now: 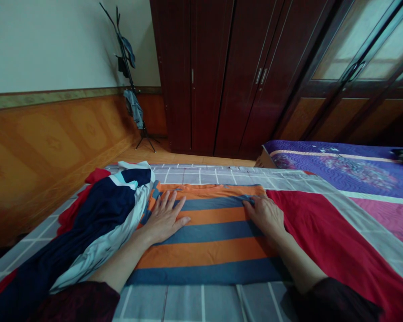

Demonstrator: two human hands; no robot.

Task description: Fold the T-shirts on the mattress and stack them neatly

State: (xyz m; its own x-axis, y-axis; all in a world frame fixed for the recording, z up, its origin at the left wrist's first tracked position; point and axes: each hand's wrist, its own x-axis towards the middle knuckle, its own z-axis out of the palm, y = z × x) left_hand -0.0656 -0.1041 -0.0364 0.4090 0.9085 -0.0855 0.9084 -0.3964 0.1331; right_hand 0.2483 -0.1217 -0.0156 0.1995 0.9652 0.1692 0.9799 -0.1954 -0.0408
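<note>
Spreading out from the bottom of the view, a grey checked bed sheet [201, 304] covers the bed, and two dark maroon sleeves [77, 304] enter at the lower corners. On the sheet lies a striped orange-and-blue cloth [215, 255], its bands running crosswise, with its near edge closer than the fingers and its far edge just past them. The left hand [164, 219] rests flat on the cloth with its fingers [166, 201] spread wide. The right hand [263, 215] lies on the cloth's far part, its fingers [251, 206] close together and no clear pinch showing. A bunched navy-and-white garment [100, 219] touches the cloth just left of the left hand, with a red cloth [77, 201] showing beneath it. A wide red cloth [325, 232] lies just right of the right hand. Beyond the fingers, the sheet ends at a wooden floor [174, 156]. To the right sit a purple quilted bed [342, 170] and a cardboard box [265, 159]. On the left, orange patterned wall panelling [53, 147] runs below a pale wall, and a black coat stand [130, 76] holds clothes. Dark wood wardrobes [221, 76] stand farthest ahead.
</note>
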